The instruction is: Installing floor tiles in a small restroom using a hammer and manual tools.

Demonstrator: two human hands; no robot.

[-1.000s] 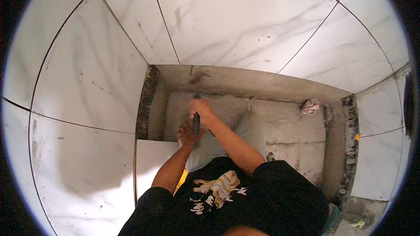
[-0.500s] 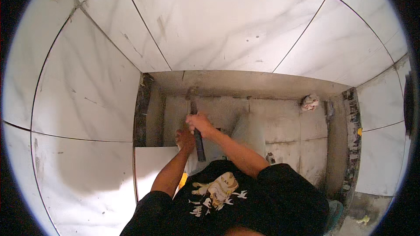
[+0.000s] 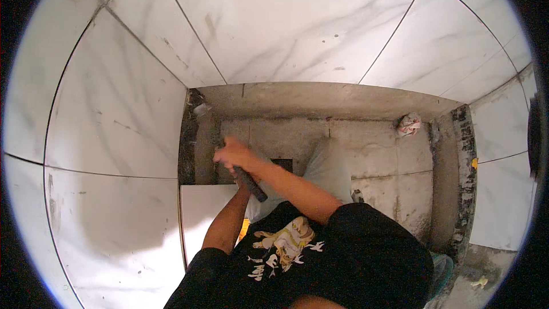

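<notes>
My right hand (image 3: 233,151) is closed around a dark, hammer-like tool, its handle (image 3: 254,189) slanting toward my body. The tool's upper end is smeared by motion near the recess's left side. My left hand (image 3: 243,176) sits just below, mostly behind my right hand and the handle, so its fingers are hard to make out. Both are over the grey, stained recess floor (image 3: 386,194), near a white tile slab (image 3: 203,206) at the left. My legs in pale trousers show beneath my arms.
White marbled tile walls (image 3: 297,23) surround the grimy recess on the back, left and right. A crumpled pale wad (image 3: 409,125) lies in its back right corner. A dark patterned strip (image 3: 460,143) edges the right side, with a small yellow piece (image 3: 474,163) on it.
My right hand and the tool have moved left, and the handle is more steeply slanted. My left hand has become more hidden behind them.
</notes>
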